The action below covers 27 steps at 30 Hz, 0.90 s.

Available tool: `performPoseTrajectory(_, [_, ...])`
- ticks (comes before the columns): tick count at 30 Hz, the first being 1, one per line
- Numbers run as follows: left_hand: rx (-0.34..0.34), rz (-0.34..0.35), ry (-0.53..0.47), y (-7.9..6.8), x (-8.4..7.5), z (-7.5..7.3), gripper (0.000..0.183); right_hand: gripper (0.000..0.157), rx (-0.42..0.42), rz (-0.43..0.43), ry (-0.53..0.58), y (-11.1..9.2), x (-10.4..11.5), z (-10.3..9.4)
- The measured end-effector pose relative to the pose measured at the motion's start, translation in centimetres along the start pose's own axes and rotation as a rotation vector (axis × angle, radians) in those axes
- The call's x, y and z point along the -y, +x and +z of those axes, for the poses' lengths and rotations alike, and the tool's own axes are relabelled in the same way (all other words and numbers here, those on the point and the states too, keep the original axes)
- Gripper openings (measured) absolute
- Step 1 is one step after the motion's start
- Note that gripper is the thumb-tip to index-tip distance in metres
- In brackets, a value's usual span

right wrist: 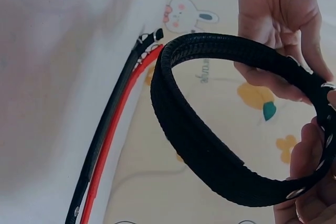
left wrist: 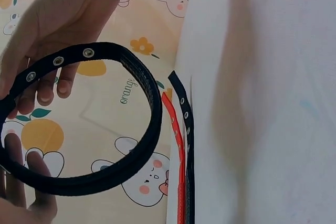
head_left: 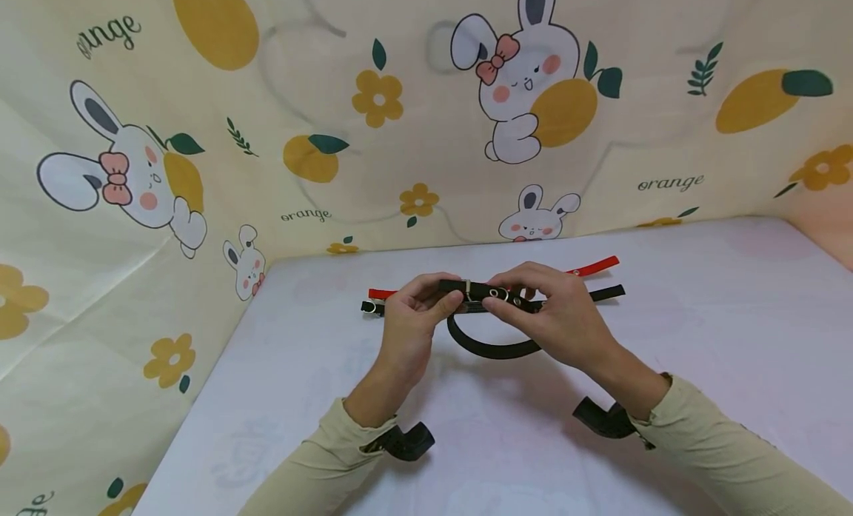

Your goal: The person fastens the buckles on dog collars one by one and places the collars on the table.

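Observation:
A black collar (head_left: 493,351) with metal eyelets and a buckle is held up above the table, bent into a loop that hangs below the fingers. My left hand (head_left: 416,320) pinches its buckle end between thumb and fingers. On the other side, my right hand (head_left: 566,316) grips the eyelet end, thumb in front and fingers behind. The strap appears passed through the buckle, its eyelets showing between the hands. In the right wrist view, the collar (right wrist: 194,135) forms a wide closed ring with a stitched, padded band.
Behind the hands, a red collar (head_left: 603,266) and a second black collar (head_left: 609,293) lie stretched side by side on the white table (head_left: 500,442). A cloth printed with rabbits and oranges (head_left: 426,146) hangs along the table's back and left. Dark camera mounts sit on both wrists.

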<state>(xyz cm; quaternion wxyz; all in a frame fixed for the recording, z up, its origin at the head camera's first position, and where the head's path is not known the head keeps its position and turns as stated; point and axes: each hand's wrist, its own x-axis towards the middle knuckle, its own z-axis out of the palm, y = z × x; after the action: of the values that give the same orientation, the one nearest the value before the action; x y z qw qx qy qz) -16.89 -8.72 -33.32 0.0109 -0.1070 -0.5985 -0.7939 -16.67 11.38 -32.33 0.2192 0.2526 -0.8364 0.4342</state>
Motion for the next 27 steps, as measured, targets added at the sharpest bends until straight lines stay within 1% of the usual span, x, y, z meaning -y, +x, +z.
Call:
performPoseTrajectory(4, [0.012, 0.035, -0.044, -0.03, -0.01, -0.01, 0.032, 0.018, 0.001, -0.002, -0.003, 0.06, -0.06, -0.08])
performPoseTrajectory(10, [-0.047, 0.014, -0.052, 0.00, -0.15, -0.03, 0.030, 0.020, 0.013, 0.009, -0.037, 0.05, -0.07, -0.25])
performPoseTrajectory(12, [-0.062, 0.015, -0.069, 0.03, -0.16, -0.07, 0.027, 0.021, 0.021, 0.012, -0.047, 0.06, -0.07, -0.26])
performPoseTrajectory(13, [-0.064, 0.021, -0.084, 0.06, -0.17, -0.09, 0.029, 0.021, 0.023, 0.012, -0.054, 0.08, -0.09, -0.26])
performPoseTrajectory(16, [-0.067, 0.032, -0.122, 0.08, -0.13, -0.25, 0.026, 0.021, 0.038, 0.020, -0.062, 0.06, -0.13, -0.19])
performPoseTrajectory(18, [-0.067, 0.033, -0.139, 0.00, -0.07, -0.36, 0.028, 0.022, 0.049, 0.025, -0.065, 0.00, -0.16, -0.12])
performPoseTrajectory(20, [-0.063, 0.025, -0.137, -0.06, -0.02, -0.42, 0.028, 0.022, 0.058, 0.027, -0.064, -0.08, -0.18, -0.04])
performPoseTrajectory(23, [-0.044, 0.023, -0.117, -0.05, 0.05, -0.41, 0.035, 0.021, 0.054, 0.022, -0.065, -0.12, -0.17, -0.02])
performPoseTrajectory(27, [-0.009, 0.022, -0.044, 0.07, 0.17, -0.33, 0.037, 0.020, 0.047, 0.010, -0.052, -0.08, -0.13, -0.05])
